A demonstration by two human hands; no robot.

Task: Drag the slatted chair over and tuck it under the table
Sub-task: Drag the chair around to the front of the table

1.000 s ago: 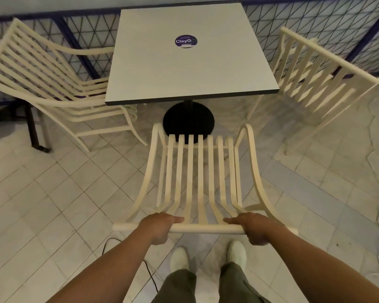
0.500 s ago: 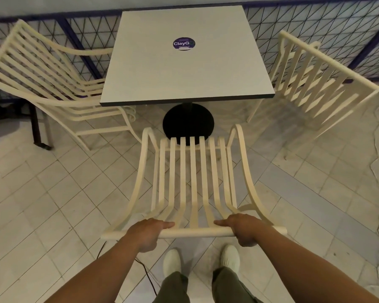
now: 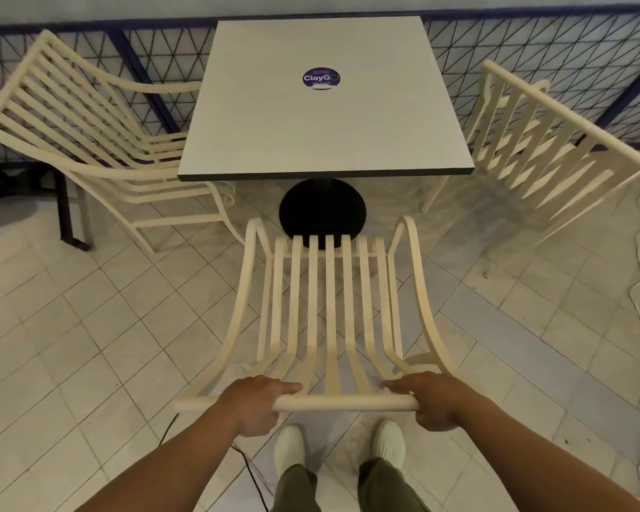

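Observation:
A cream slatted chair [image 3: 329, 308] stands on the tiled floor right in front of me, its seat facing the table. My left hand [image 3: 254, 402] grips the left part of its top rail and my right hand [image 3: 427, 400] grips the right part. The square white table [image 3: 322, 134] on a black round base [image 3: 322, 212] is just beyond. The chair's front edge reaches the base and sits a little short of the table's near edge.
Another cream slatted chair [image 3: 89, 142] sits tucked at the table's left side and a third [image 3: 540, 142] stands at its right. A blue mesh railing [image 3: 532, 42] runs behind. A black cable [image 3: 252, 471] lies on the floor by my feet.
The chair has slid forward towards the table, its front edge now over the black base. Both hands keep their hold on the top rail.

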